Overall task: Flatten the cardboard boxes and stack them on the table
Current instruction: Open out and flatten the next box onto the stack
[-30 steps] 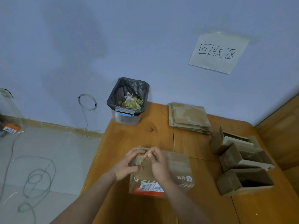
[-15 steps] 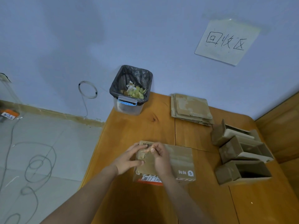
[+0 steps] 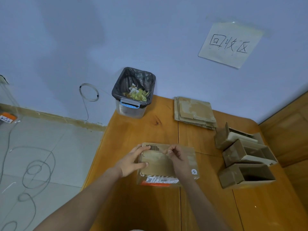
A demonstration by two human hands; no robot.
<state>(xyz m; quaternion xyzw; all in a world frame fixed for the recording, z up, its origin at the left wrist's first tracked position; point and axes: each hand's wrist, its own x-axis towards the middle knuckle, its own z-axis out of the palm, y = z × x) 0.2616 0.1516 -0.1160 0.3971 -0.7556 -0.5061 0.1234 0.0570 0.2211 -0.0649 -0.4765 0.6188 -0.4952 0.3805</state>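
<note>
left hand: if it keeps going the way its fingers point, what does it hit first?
The left hand points right, across the taped box it already rests on. Next in line is probably the right hand; depth there is unclear.

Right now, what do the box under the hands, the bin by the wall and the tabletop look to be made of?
Box: brown corrugated cardboard, matte, scuffed, with printed barcode labels and what looks like clear tape.
Bin: translucent plastic with a blue latch, lined with a glossy black plastic bag.
Tabletop: orange-toned wood planks, apparently varnished; a knot and seams show.

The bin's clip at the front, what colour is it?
Blue, on the bin's clip, seen in the head view.
</note>
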